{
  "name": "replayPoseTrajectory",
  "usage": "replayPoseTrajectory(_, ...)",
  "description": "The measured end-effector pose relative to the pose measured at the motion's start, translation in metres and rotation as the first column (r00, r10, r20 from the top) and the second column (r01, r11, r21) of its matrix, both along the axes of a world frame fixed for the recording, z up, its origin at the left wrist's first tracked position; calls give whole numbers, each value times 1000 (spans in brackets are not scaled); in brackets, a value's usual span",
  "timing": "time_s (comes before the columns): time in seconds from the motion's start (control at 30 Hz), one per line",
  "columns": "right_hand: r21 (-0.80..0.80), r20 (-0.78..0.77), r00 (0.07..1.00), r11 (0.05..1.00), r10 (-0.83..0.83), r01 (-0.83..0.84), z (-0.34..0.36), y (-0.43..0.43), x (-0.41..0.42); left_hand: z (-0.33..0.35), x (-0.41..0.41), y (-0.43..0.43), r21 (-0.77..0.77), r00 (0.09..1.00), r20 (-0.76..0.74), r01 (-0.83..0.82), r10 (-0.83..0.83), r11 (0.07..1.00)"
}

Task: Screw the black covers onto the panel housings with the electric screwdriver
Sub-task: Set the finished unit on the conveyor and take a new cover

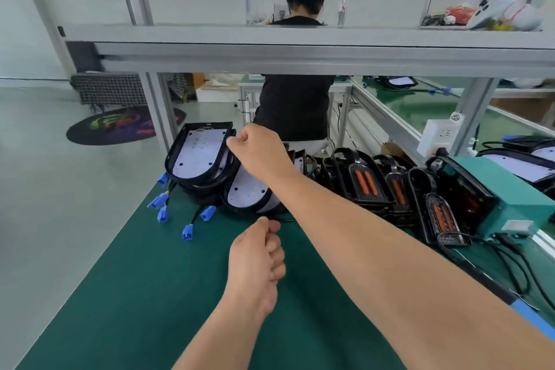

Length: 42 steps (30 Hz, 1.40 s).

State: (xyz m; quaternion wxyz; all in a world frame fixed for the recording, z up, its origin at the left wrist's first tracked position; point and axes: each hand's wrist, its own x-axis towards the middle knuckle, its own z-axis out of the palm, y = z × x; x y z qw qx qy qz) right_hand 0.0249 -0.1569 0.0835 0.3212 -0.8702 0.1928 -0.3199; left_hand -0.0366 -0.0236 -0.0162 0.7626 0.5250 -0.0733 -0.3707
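One round dark floor mat [120, 126] with a bright printed design lies on the pale floor at far left. Beside it begins the green-topped bench [150, 294]. Near the bench's far left edge, five blue plastic plugs [162, 201] on short black leads fan out toward the viewer. Behind them, a stack of black-rimmed, arch-shaped panel housings [196, 153], each with a white board inside, leans up at the back of the bench. One more housing [247, 194] of the same kind rests against the stack's right side, white face up.

The right hand [258, 150] reaches far forward across the bench. Its fingers [232, 141] curl over and pinch the right rim of the top housing in the stack. The left hand [255, 264] hovers nearer the viewer, over the green surface. Its fingers are folded into a loose fist with the thumb on top. Whether it holds anything cannot be told.

Beyond the bench, a person in black [294, 105] sits facing away. To the right stands a row of black arch-shaped covers [365, 182] with orange bars behind mesh windows, propped upright one behind another. Beside them, at the right edge, sits a teal metal box [510, 189] with black cords trailing from it.
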Motion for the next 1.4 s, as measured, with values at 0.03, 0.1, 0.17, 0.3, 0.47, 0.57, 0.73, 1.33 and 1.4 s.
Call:
replayPoseTrajectory(0.03, 10, -14, 1000, 1000, -6, 6, 1, -2, 11, 0, 0, 0, -5, 1000, -5, -5, 5, 1000)
replayPoseTrajectory(0.1, 30, -49, 998, 999, -26, 28, 2, -8, 32, -1, 0, -1, -19, 1000, -17, -15, 15, 1000)
replayPoseTrajectory(0.17, 40, -73, 996, 998, -46, 49, 0, -13, 49, -2, -1, -2, -24, 999, -27, -29, 28, 999)
replayPoseTrajectory(0.3, 16, -118, 991, 998, -62, 64, -6, -15, 70, -4, -1, -2, -15, 999, -30, -30, 30, 999)
replayPoseTrajectory(0.47, -29, -132, 988, 996, -84, 81, -12, -18, 73, -6, -1, -2, -8, 999, -20, -36, 36, 999)
replayPoseTrajectory(0.57, -31, -123, 990, 997, -76, 73, -9, -17, 70, -5, -2, -2, -10, 999, -17, -39, 39, 999)
replayPoseTrajectory(0.73, 25, -18, 994, 994, -108, 109, -7, -17, 55, -6, -2, -2, -20, 999, -25, -45, 44, 999)
replayPoseTrajectory(1.33, 435, 520, 824, 900, -224, -30, -25, 7, -144, 2, 3, 0, -146, 978, -207, -23, -8, 989)
replayPoseTrajectory(1.4, 485, 563, 792, 870, -235, -86, -26, 18, -170, 4, 6, 3, -206, 957, -287, -11, -50, 979)
